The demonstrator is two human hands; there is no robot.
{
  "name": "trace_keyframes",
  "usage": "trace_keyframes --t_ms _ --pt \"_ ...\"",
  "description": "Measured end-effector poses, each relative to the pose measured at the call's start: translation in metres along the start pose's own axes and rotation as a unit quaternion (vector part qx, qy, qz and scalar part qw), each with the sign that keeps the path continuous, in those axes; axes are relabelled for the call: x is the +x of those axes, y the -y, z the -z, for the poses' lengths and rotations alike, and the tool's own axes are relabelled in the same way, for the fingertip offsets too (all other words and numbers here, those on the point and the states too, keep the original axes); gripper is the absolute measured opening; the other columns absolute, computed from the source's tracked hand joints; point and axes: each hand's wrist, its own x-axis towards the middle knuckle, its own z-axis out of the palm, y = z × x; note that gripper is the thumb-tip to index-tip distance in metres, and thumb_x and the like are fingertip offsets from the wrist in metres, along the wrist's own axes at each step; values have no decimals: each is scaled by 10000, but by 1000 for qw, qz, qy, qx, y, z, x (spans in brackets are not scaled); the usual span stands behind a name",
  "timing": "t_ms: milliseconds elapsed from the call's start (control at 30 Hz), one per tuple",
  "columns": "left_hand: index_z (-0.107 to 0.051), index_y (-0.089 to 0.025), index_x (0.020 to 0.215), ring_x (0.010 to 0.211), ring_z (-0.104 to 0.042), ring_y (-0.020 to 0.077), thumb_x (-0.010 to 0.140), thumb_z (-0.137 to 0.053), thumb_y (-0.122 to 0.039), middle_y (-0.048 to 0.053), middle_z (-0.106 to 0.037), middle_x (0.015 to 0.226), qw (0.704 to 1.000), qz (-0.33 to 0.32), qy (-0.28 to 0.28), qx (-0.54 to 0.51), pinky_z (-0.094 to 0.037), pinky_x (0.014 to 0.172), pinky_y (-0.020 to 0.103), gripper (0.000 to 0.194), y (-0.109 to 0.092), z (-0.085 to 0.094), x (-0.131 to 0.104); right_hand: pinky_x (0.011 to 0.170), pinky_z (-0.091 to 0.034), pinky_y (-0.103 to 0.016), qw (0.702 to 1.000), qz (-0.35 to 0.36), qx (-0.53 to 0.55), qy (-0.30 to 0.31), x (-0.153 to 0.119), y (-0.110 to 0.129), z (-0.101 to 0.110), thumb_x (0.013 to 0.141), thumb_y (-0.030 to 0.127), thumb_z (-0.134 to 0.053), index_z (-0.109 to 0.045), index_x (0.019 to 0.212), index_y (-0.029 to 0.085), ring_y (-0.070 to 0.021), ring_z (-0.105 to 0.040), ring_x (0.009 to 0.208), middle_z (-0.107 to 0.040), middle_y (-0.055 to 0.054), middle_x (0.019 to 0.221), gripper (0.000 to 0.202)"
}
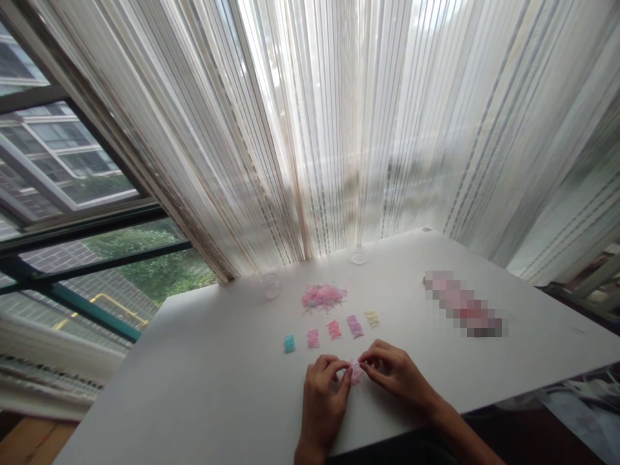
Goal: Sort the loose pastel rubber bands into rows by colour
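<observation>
While a sheer striped curtain [320, 129] hangs beyond the grip, the white table [194, 374] spreads beneath and around it, with both hands working at the near edge. The left hand [320, 394] and the right hand [402, 374] almost meet, thumb and forefinger pinched together on each, apparently clamped on opposite ends of a pale pink strip [355, 364], though it is too small to be sure. Off to the right of the grip and beyond lies a pixelated object that cannot be identified. Sorting by colour looks well begun but unfinished: beyond the grip and slightly left, a heap of mixed strips [323, 296] remains unseparated. Past it to the left stands a clear round container [271, 286], and a clear disc [359, 258] lies straight beyond, near the curtain. Between heap and grip, five small bundles already lie apart: turquoise [289, 343], pink [313, 338] and coral [334, 329] to the left, purple [355, 326] straight ahead, yellow [372, 319] slightly right. Smallest, a loose pink cluster [356, 377] sits directly under the fingertips, untidy beside those neater groups.
</observation>
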Motion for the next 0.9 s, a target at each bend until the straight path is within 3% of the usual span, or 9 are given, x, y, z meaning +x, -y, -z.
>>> trace_keyframes --t_ms 167,367,633,767,900 --pt "-737 -242 1015 733 -644 172 947 -631 -244 32 -701 911 1000 -8 -9 3 -548 726 325 126 2 -1 0 656 -521 -275 999 -13 -18 -26 1 4 1 939 376 -600 -741 868 206 -165 -613 704 -662 -39 785 231" --pt "-733 -233 994 703 -647 169 963 -596 -271 38 -701 896 1000 -17 -10 -1 -552 712 325 145 2 -1 1 652 -525 -290 995 -38 -66 -70 16 0 17 935 359 -588 -735 880 220 -169 -613 686 -666 -34 783 209" --pt "-732 -231 977 702 -645 172 964 -587 -262 42 -698 877 1000 -16 -11 -9 -553 704 319 149 1 -1 1 720 -559 -323 992 -42 -105 -48 25 -16 16 930 291 -591 -734 889 216 -185 -638 732 -668 -45 831 166" --pt "-728 -233 966 705 -647 171 963 -588 -255 36 -698 873 1000 -17 -17 -13 -557 699 318 142 1 -1 1 759 -562 -352 989 -19 -132 -63 20 -16 10 929 223 -572 -711 937 205 -200 -646 769 -664 -58 873 141" --pt "-729 -231 950 718 -656 175 970 -581 -273 39 -701 866 1000 -15 -17 -12 -559 695 314 155 0 -1 1 771 -554 -356 987 32 -153 -39 15 -12 9 932 169 -553 -703 928 209 -218 -644 830 -666 -66 891 156"
